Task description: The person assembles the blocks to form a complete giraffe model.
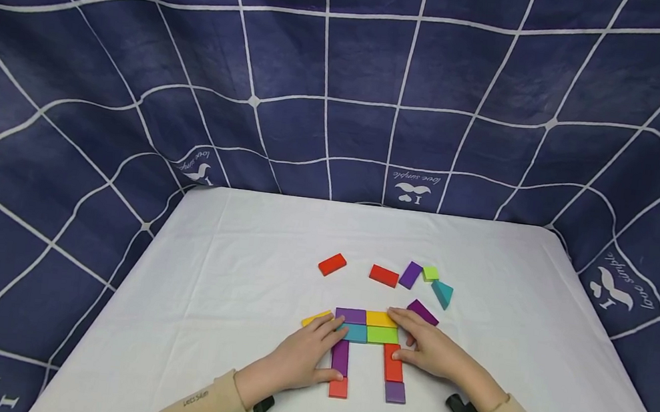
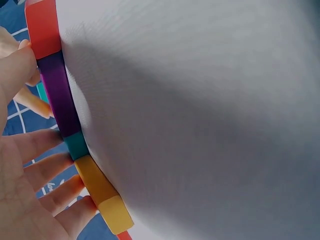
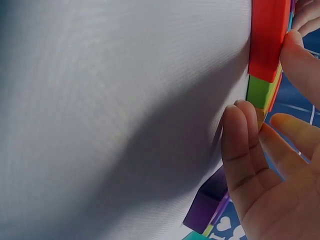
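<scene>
- 15 blocks (image 1: 382, 335) lie on the white-covered table (image 1: 226, 276): 5 purple, 4 red, 2 yellow, 2 green and 2 teal.
- 8 of them form a flat figure, with 2 rows of 2 above 2 legs of 2.
- Top row: 1 purple block (image 1: 351, 316) at left, 1 yellow block (image 1: 380, 319) at right.
- Second row: 1 teal block (image 1: 357, 333) at left, 1 green block (image 1: 384, 336) at right.
- Left leg: 1 purple block (image 1: 340, 355) with 1 red block (image 1: 337, 389) below it.
- Right leg: 1 red block (image 1: 391, 367) with 1 purple block (image 1: 395, 393) below it.
- 7 blocks lie loose. 1 yellow block (image 1: 315, 318) sits at a slant just beside the figure's left edge, by the left fingers.
- Beyond the figure: 2 red blocks (image 1: 332, 265), well apart; 2 purple blocks (image 1: 410, 275), 1 near the right hand; 1 small green block (image 1: 430, 274); 1 teal triangle (image 1: 443, 294).
- 2 hands flank the figure. The left hand (image 1: 302, 353) has its fingers spread and fairly straight, unclenched, some over the teal block; its thumb rests by the left leg's red block.
- The right hand (image 1: 433, 346) also has extended, unclenched fingers, 1 at the yellow block's corner; its thumb touches the right leg's red block.
- 2 beige sleeves (image 1: 206, 404) and 2 black devices (image 1: 461, 409), 1 at each wrist.
- 1 blue curtain (image 1: 356, 131) with white lines surrounds the table's far side and flanks.
</scene>
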